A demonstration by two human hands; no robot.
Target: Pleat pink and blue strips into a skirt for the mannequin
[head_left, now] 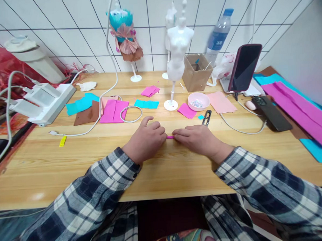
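A thin magenta strip (170,137), seemingly folded or rolled crepe paper, lies on the wooden table between my hands; only its short middle part shows. My left hand (147,138) presses its left end, fingers curled and thumb raised. From the other side my right hand (198,139) pins the right end under fingers held close together. Just behind my right hand lie black thread snips (207,118) and a tiny blue scrap (201,117). A pink bowl (207,99) with small shiny pieces stands farther back, beside a magenta paper square (186,111).
White mannequins, one in front (177,47), and a paper-dressed one (127,43) stand along the tiled wall. A cardboard box (195,77), bottle (218,38) and phones (246,67) are at right. Crepe sheets (303,106) lie far right; a power strip (52,104) and cables sit left.
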